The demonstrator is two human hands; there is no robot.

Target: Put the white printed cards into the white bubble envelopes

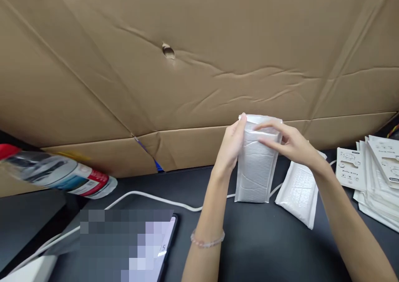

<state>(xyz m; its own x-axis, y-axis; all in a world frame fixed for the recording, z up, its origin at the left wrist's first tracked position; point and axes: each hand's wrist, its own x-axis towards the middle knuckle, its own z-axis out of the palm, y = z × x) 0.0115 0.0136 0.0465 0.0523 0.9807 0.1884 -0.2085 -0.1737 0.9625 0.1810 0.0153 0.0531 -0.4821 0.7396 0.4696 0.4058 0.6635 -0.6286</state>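
A white padded bubble mailer point(256, 169) stands almost upright on the dark table, its lower edge near or on the surface. My left hand point(233, 142) is closed on its upper left edge, with the thumb near the top corner. On the front near the top, at the flap fold, rest the fingertips of my right hand point(288, 142), thumb and forefinger spread apart; its other fingers are partly hidden. A second white bubble mailer point(299, 190) lies on the table behind my right wrist. My left wrist wears a beaded bracelet point(207, 240).
Printed white cards point(350, 167) lie with a stack of flat white mailers point(374, 190) at the right. At the left are a tilted plastic bottle point(62, 174), a phone point(165, 248) and a white cable point(156, 197). A large cardboard sheet point(199, 65) rises behind the table.
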